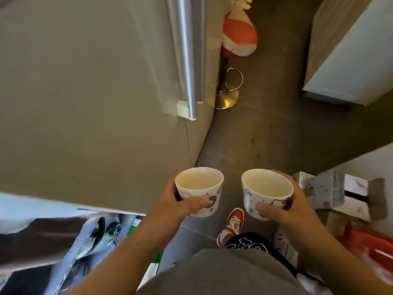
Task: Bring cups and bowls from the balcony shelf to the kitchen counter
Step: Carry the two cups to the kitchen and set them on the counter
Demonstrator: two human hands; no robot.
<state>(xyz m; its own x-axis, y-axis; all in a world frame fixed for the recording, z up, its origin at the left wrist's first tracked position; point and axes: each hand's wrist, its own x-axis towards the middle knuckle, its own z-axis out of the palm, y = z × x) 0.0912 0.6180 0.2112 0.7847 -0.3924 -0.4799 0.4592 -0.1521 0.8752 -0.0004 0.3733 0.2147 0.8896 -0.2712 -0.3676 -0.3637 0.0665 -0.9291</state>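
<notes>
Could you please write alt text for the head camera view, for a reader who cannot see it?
A person carries two empty white patterned cups upright, one in the left hand and one in the right hand, over a dark floor. A grey cabinet stands to the left, and a red shoe shows below.

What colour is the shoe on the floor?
The shoe is red and white, seen in the head view.

Cups (200, 184) glazed ceramic, glossy; handle (187, 60) brushed metal; floor (265, 135) matt.
</notes>
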